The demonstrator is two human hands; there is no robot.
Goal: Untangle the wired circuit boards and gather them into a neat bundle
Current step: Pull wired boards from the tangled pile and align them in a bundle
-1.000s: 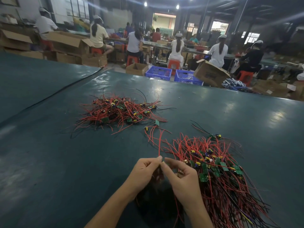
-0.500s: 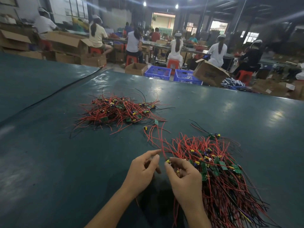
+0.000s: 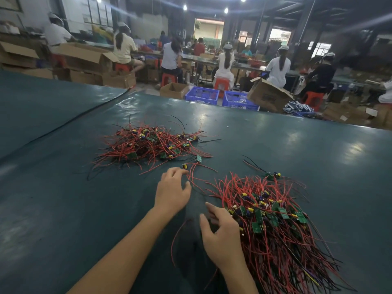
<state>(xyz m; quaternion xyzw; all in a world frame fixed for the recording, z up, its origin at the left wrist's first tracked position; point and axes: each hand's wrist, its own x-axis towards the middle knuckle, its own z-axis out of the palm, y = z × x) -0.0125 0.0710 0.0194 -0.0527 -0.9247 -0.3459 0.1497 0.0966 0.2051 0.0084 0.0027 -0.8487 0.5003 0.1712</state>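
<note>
— On the left part of the bench (image 3: 63, 209), well ahead of you, lies a tangled heap (image 3: 148, 147) of wired boards: red and black leads crossing every way, small green boards mixed through.
— And just right of it?
— One loose board (image 3: 199, 158) with red leads, lying apart between the two heaps. A yellow part (image 3: 185, 166) sits at the near end of its leads.
— My left hand?
— Your left hand (image 3: 172, 192) is released, fingers loosely curved, tips at that yellow part and the leads beside it. Contact cannot be confirmed; it grasps nothing that can be seen.
— My right hand?
— Your right hand (image 3: 220, 236) is likewise released, fingers spread, palm down at the left edge of the near bundle (image 3: 275, 230). It closes on nothing visible.
— State of that bundle?
— Green boards are gathered toward its middle. Red leads fan away from you at the far side and trail toward you at the near right, roughly aligned.
— Anything further right?
— One stray board (image 3: 273, 176) with dark leads, just beyond the bundle's far edge. Past the bench: blue crates (image 3: 202, 95), a cardboard box (image 3: 268, 95), seated workers (image 3: 277, 68).
</note>
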